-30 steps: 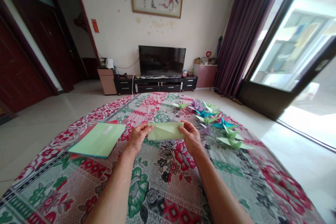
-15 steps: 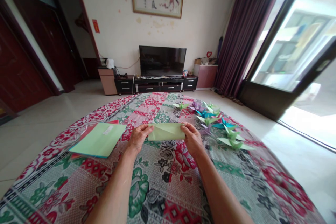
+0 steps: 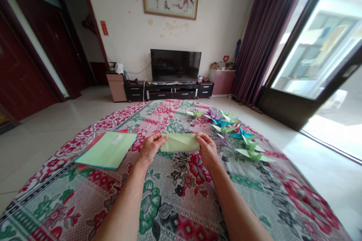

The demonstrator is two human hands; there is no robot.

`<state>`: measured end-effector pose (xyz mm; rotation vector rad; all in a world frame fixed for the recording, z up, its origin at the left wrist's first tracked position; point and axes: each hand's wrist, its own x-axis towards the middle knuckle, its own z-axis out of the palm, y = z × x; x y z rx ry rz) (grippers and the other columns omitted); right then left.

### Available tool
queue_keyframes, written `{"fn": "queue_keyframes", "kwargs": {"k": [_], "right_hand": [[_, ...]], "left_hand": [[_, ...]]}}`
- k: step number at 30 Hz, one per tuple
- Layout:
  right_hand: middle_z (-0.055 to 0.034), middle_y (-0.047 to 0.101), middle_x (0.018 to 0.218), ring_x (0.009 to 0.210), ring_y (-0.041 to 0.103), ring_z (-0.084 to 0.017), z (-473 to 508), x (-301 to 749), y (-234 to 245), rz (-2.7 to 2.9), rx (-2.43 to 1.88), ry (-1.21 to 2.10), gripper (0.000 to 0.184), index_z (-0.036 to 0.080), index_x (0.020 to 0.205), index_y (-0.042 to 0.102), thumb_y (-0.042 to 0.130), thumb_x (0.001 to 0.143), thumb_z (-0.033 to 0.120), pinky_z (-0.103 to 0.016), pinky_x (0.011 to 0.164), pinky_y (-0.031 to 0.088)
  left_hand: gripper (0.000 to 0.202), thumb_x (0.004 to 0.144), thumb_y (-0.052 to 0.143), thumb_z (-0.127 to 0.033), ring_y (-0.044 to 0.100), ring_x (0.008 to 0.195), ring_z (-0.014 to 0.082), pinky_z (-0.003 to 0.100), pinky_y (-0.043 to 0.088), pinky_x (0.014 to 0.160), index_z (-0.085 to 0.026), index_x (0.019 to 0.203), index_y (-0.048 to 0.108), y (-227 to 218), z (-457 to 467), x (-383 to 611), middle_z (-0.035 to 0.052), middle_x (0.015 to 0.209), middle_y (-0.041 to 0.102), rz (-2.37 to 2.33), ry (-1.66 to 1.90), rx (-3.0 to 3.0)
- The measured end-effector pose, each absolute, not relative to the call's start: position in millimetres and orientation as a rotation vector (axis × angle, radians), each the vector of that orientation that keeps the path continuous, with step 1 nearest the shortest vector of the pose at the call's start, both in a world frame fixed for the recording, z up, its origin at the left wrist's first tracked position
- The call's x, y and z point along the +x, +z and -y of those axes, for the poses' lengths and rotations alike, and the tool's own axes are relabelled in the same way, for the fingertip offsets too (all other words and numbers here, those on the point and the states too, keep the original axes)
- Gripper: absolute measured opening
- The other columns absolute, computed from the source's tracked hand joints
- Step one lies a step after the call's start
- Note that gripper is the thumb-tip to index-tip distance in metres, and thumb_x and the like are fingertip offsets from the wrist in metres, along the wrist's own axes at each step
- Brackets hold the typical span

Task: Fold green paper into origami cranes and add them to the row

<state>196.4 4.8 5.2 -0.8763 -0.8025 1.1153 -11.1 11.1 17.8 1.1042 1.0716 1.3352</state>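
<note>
A light green sheet of paper (image 3: 181, 143), folded into a long rectangle with a slanting crease across it, is stretched between my two hands over the middle of the table. My left hand (image 3: 150, 148) pinches its left end between thumb and fingers. At the right end, my right hand (image 3: 208, 148) grips the upper corner the same way. To the left lies a stack of coloured paper (image 3: 106, 150), light green on top with a small white label. Several folded paper cranes (image 3: 224, 130) in green, blue and purple stand grouped to the right.
A flowered cloth (image 3: 118, 196) covers the round table. Beyond its far edge stand a low black cabinet (image 3: 175, 92) and a television (image 3: 175, 65). A purple curtain (image 3: 263, 26) hangs beside a glass door (image 3: 308, 56) on the right.
Little differs. My left hand's thumb and fingers have shifted slightly to the right along the paper's edge; both hands still hold the green paper, and the view has moved a touch.
</note>
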Motion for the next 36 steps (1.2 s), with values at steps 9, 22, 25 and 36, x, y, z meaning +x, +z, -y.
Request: {"fn": "queue_keyframes", "kwargs": {"k": [9,22,25,36], "right_hand": [[0.0032,0.061,0.069,0.058,0.047,-0.010,-7,197,1,0.796,-0.902,1.086,0.025,0.020,0.076,0.063,0.073,0.059,0.035,-0.021,0.054,0.034],[0.0009,0.062,0.064,0.055,0.049,-0.012,-2,193,5,0.953,-1.226,0.830,0.025,0.017,0.077,0.061,0.061,0.062,0.037,-0.023,0.053,0.036],[-0.0016,0.065,0.068,0.061,0.054,-0.015,0,194,4,1.125,-1.464,0.583,0.022,0.017,0.079,0.063,0.053,0.067,0.032,-0.025,0.059,0.039],[-0.0034,0.065,0.081,0.077,0.056,-0.016,4,192,1,1.564,-1.710,0.106,0.017,0.020,0.077,0.061,0.045,0.075,0.015,-0.024,0.072,0.037]], "left_hand": [[0.023,0.055,0.074,-0.033,0.046,0.050,0.0076,0.020,0.033,0.049,-0.015,0.064,0.062,14,-14,-12,-0.0042,0.055,0.056,-1.083,1.340,1.129],[0.032,0.060,0.066,-0.046,0.041,0.048,0.0085,0.020,0.028,0.048,-0.015,0.063,0.062,10,-14,-6,-0.0054,0.049,0.048,-1.503,1.248,1.345],[0.025,0.066,0.061,-0.042,0.047,0.055,0.0112,0.021,0.028,0.051,-0.017,0.064,0.064,12,-13,-1,-0.0033,0.052,0.052,-1.825,1.099,1.556],[0.020,0.074,0.054,-0.032,0.057,0.082,0.0213,0.029,0.038,0.075,-0.019,0.073,0.070,3,-4,13,0.0078,0.083,0.065,-2.211,0.892,2.024]]}}
